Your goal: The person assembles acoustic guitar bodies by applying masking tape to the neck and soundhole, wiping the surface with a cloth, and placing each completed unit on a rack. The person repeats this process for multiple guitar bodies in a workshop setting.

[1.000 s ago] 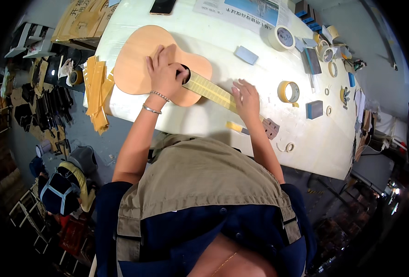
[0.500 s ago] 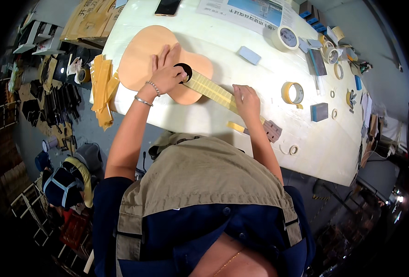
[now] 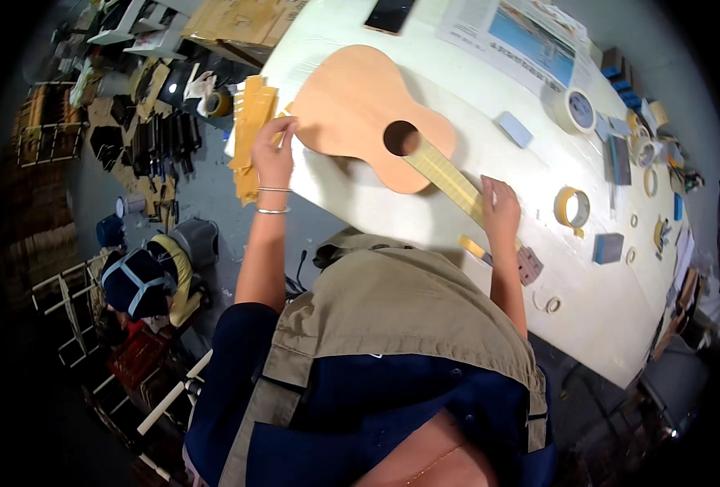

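Note:
An unfinished ukulele (image 3: pixel 352 97) with a bare pale wood body lies across the table, soundhole facing up. Yellowish tape covers its fretboard (image 3: pixel 449 180), and the brown headstock (image 3: pixel 530 265) points toward the near right. My left hand (image 3: pixel 274 154) is at the lower end of the body, fingers bent and slightly apart beside the edge; contact with the wood is unclear. Next to that hand, yellow strips (image 3: pixel 250 134) hang over the table's left edge. My right hand (image 3: pixel 502 213) curls over the neck near the headstock, hiding part of it.
Beside the neck lies a yellow-handled tool (image 3: pixel 474 247). Tape rolls (image 3: pixel 573 207), sanding blocks (image 3: pixel 607 248) and a grey-blue pad (image 3: pixel 514 130) are to the right. A phone (image 3: pixel 389 15) and newspaper (image 3: pixel 530 40) lie at the back. Another person (image 3: pixel 145 280) is at lower left.
My left hand has left the top by the soundhole and moved left to the body's end. My right hand stays at the neck. The whole view has shifted and turned.

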### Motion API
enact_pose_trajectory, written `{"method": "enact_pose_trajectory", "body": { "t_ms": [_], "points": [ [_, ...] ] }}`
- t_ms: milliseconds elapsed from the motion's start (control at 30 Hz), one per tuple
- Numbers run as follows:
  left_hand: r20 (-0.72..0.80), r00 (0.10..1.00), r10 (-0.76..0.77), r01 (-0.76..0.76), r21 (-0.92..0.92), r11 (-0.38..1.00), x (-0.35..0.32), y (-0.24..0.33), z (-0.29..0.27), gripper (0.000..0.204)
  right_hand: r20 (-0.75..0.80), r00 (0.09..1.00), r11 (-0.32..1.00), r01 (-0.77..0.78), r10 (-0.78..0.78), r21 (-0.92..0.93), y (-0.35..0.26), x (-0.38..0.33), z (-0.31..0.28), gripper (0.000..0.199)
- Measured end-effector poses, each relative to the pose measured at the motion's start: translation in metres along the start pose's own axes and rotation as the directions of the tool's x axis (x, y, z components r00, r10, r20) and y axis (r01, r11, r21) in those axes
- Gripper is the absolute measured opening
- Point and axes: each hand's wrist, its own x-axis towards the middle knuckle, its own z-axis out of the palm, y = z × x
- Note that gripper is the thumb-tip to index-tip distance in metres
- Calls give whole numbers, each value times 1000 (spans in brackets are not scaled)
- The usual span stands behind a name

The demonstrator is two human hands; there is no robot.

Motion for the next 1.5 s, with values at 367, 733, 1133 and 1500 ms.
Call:
{"method": "enact_pose_trajectory", "body": {
  "t_ms": [367,733,1133,1500],
  "points": [
    [74,731,-678,161,948,276,62,-55,-83,93,51,998,995,-48,44,83,3,-4,5,17],
    [481,595,644,-615,-243,750,93,123,202,23,-442,895,888,-157,-57,-433,102,155,-30,40],
    [737,17,675,-971,-148,186,94,188,405,29,-395,677,708,-268,620,653,130,101,-68,29],
    [851,427,306,-427,-109,898,124,195,408,20,-541,665,844,-282,515,457,127,102,-57,33]
  ]
}}
